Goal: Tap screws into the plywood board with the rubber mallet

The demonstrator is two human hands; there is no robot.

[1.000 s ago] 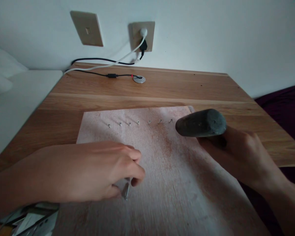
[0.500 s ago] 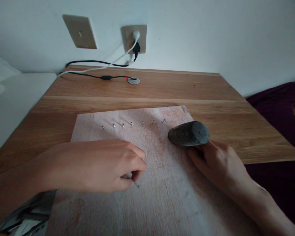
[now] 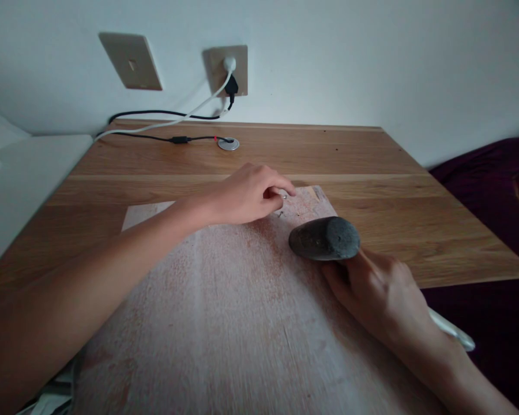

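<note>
My right hand (image 3: 380, 288) is wrapped round the pale handle (image 3: 454, 331) of a mallet, whose dark, rounded head (image 3: 324, 238) hovers over the right part of a worn, whitish wooden board (image 3: 242, 311). Over the board's far edge, my left hand (image 3: 257, 193) pinches a small metal nail (image 3: 284, 197) between thumb and fingers. Just below those fingertips another nail (image 3: 280, 214) stands in the board. The left hand and forearm hide the rest of the nail row. A small dark mark (image 3: 298, 215) shows to the right of the standing nail.
The board lies on a wooden table (image 3: 384, 196) against a white wall. Black and white cables (image 3: 155, 124) run from a wall socket (image 3: 237, 69) across the table's back left, near a round metal grommet (image 3: 228, 144). Purple fabric (image 3: 480, 178) lies at the right.
My left hand has moved up and to the right with the nail, from the board's middle to its far edge, now covering most of the nail row. The mallet has stayed nearly in place.
</note>
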